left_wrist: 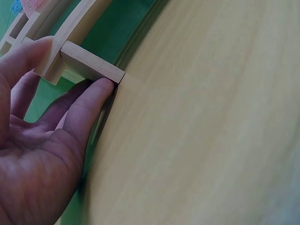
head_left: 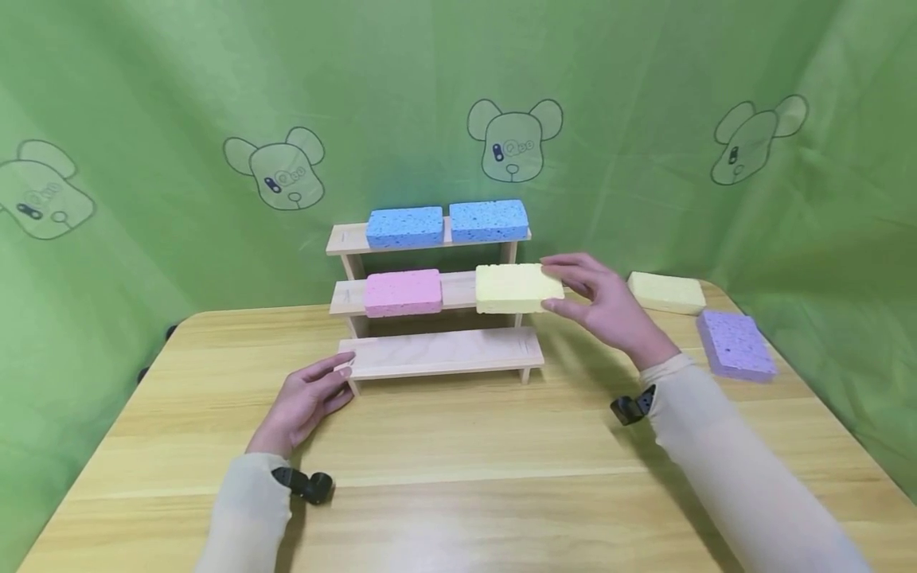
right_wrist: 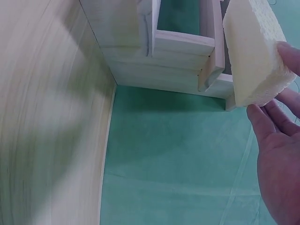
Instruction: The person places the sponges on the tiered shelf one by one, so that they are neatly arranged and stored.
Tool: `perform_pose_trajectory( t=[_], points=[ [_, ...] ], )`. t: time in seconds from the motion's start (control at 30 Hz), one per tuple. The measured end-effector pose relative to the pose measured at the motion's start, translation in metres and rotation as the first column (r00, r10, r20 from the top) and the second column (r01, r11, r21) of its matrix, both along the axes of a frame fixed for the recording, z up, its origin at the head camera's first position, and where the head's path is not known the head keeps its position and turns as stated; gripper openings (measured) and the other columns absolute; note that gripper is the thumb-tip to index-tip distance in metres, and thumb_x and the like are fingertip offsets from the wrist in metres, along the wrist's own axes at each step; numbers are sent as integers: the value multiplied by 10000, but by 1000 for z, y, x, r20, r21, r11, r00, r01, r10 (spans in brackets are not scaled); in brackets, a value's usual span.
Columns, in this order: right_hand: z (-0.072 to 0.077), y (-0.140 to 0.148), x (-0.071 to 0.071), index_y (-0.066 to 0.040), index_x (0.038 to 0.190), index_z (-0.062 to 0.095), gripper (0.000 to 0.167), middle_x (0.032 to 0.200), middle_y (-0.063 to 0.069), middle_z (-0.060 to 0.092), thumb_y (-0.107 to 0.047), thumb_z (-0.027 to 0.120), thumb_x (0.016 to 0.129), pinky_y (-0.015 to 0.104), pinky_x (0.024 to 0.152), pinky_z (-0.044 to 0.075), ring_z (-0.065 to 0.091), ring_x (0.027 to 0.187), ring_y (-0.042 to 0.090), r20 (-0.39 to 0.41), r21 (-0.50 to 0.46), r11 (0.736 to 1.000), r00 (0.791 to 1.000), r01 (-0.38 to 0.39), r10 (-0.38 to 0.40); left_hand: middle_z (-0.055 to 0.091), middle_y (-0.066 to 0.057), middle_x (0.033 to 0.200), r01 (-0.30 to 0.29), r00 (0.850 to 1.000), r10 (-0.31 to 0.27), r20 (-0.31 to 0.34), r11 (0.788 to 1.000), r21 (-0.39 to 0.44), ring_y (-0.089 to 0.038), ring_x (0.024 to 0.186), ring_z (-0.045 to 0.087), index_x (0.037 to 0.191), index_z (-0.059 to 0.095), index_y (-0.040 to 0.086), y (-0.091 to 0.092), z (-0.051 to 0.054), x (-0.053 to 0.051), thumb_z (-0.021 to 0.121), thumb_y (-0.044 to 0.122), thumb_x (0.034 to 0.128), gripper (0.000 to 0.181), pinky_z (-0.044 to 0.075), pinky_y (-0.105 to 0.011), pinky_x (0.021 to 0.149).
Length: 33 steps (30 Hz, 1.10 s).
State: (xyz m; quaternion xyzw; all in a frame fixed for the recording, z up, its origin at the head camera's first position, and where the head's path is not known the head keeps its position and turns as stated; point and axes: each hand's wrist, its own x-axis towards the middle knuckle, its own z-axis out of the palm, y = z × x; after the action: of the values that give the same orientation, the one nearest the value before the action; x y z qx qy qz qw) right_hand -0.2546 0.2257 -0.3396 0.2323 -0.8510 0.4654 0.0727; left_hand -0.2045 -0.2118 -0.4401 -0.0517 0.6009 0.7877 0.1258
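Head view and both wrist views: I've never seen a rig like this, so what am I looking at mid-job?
There is no robot: a person's bare left hand and right hand do the work. The wide picture comes from a camera worn on the head; the two close ones come from small black wrist cameras. On the wood-grain table stands a three-step pale wooden stand. Its top step bears two blue rectangular sponges, its middle step a pink rectangular sponge. The right hand holds a pale yellow rectangular sponge by its right end, at the middle step; whether it touches that step is hard to tell. The left hand holds the left end of the bottom step. On the table's right side lie a second yellow rectangular sponge and a purple rectangular sponge.
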Motion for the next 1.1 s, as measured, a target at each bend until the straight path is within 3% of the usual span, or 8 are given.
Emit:
perform_pose_trajectory(
  t=[0.33,1.1],
  points=[
    [0,-10,-7,-65,1366,567,549,1413,-42,465,-223,762,877,372,1131,338,438,1319,224,-5,4,1000,1000,-2,2,357,-146,1510,6,1000,-6,-3,1000,-7,-204,1151,587,1350,576,8,-2,0,0,651,70,949,412,492,-382,996],
    [-9,-33,-24,-15,1367,548,522,1418,42,452,-108,732,887,407,1137,328,423,1317,282,-18,-1,999,999,-44,44,347,-149,1517,8,1000,-8,7,1000,-21,-212,1167,578,1389,517,-27,-1,0,1,651,86,954,469,485,-387,1002]
  ],
)
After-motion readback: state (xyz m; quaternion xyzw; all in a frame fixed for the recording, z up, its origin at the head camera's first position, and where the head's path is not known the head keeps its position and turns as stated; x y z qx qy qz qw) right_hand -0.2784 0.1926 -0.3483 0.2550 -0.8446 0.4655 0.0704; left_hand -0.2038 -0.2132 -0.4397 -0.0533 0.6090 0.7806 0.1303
